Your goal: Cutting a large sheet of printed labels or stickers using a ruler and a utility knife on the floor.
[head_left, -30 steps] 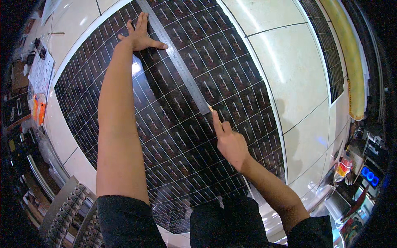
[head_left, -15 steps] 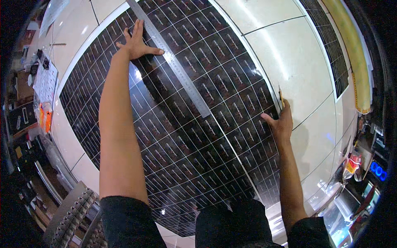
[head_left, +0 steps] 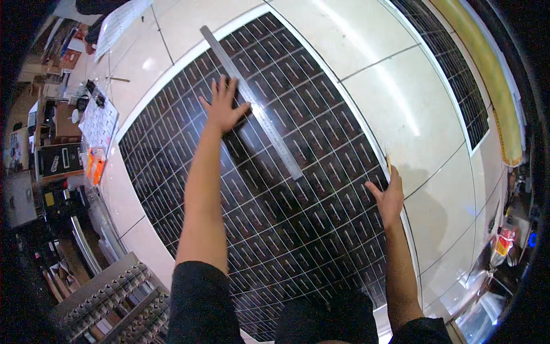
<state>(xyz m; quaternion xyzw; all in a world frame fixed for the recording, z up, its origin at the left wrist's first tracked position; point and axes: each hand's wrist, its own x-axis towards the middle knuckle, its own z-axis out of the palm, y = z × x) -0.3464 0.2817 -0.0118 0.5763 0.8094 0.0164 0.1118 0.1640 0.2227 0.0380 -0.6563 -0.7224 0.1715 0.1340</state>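
A large dark printed sheet [head_left: 286, 241] with a white grid and white border lies on the tiled floor. A long steel ruler [head_left: 277, 143] lies diagonally across its upper middle. My left hand [head_left: 224, 106] is spread open on the sheet beside the ruler, thumb at its left edge. At the sheet's right border my right hand [head_left: 387, 195] grips a slim yellow cutter [head_left: 389, 161] pointing away from me, with the thumb apart from the fingers.
Yellow rolled material [head_left: 487, 80] and another gridded sheet [head_left: 458, 74] lie right. Papers and orange packets [head_left: 96, 166], boxes and loose items crowd the left. A studded metal object [head_left: 97, 304] sits lower left. Part of what seems another person [head_left: 94, 7] shows top left.
My right hand left the ruler's end with the cutter for the right border. My left hand moved nearer along the ruler. The view shifted, and the white slit below the ruler no longer shows.
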